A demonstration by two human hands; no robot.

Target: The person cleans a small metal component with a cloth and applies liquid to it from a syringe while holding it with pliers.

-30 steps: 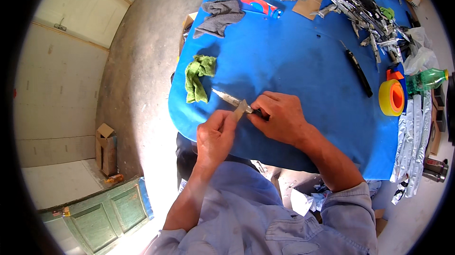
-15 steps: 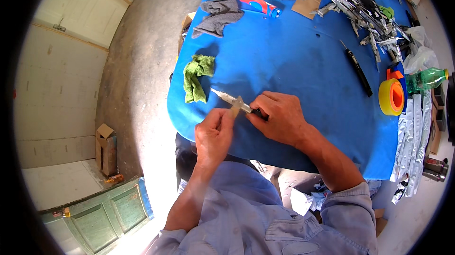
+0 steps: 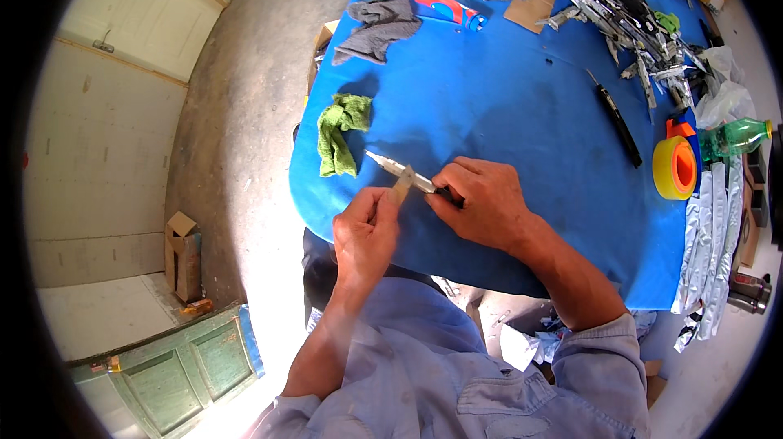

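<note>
My right hand (image 3: 481, 198) grips the black end of a slim pen-like metal tool (image 3: 424, 185). The tool's pale, narrow tip points to the upper left, above the tablecloth. Pinched between my left thumb and fingers is a small tan strip (image 3: 403, 183), laid across the middle of the metal shaft; its material is unclear. My left hand (image 3: 365, 231) is closed, close to the table's near edge. A crumpled green cloth (image 3: 341, 133) lies just beyond the tool's tip.
On the blue-covered table (image 3: 489, 104) lie a grey cloth (image 3: 379, 28), a red-and-blue tool (image 3: 449, 10) and a black pen-like tool (image 3: 617, 121). A heap of silver and black parts (image 3: 612, 11) fills the far right. Yellow tape (image 3: 674, 167) and a green bottle (image 3: 734, 138) sit at right.
My left hand and the tan strip have shifted very slightly left along the shaft. My right hand keeps its grip on the black end.
</note>
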